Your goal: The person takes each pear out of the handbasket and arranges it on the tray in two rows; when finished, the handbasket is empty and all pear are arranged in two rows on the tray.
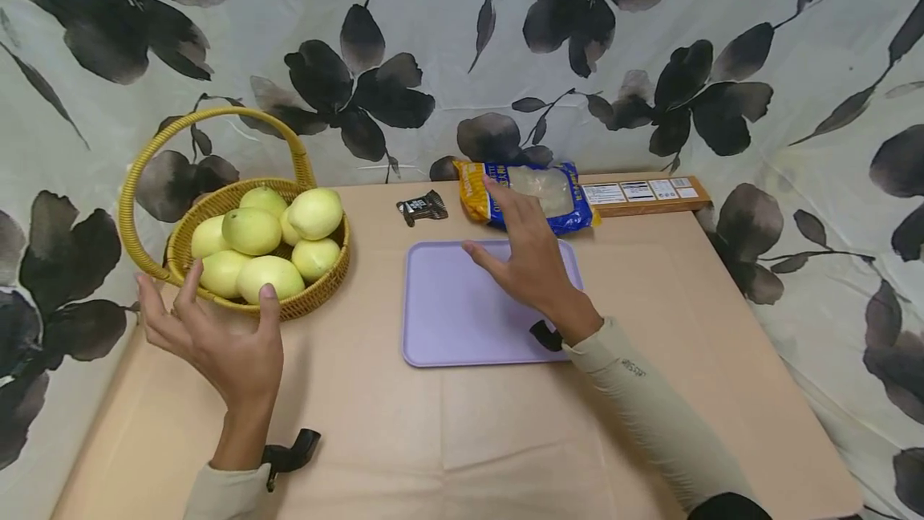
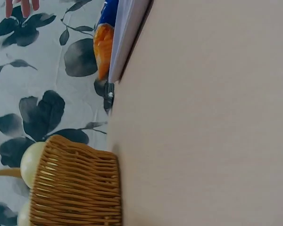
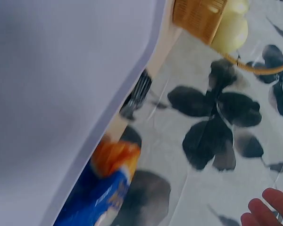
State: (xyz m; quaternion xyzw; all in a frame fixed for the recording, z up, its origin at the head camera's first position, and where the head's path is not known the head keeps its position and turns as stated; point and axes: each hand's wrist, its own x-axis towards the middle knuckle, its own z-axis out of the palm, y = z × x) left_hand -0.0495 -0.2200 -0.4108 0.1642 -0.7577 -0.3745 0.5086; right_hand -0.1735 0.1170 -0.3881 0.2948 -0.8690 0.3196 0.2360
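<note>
My left hand [image 1: 227,351] hovers at the front left of a yellow wicker basket [image 1: 318,295], fingers spread and holding nothing. Several pale yellow-green round fruits [image 1: 270,278] fill the basket, whose tall handle arches over its left side; the head view does not settle whether a fingertip touches the rim. Over a light purple tray [image 1: 447,335] is my right hand [image 1: 530,271], its fingers extended and nothing in its grasp. Behind that hand lies a blue and yellow plastic package [image 1: 476,195] with a clear window, partly covered by the fingers.
A small black wrapped packet [image 1: 422,207] lies between basket and package. At the back right is a long brown box [image 1: 642,195] with white labels. The beige tabletop [image 1: 505,448] meets a floral curtain [image 1: 447,103] at the back. Each wrist wears a black strap.
</note>
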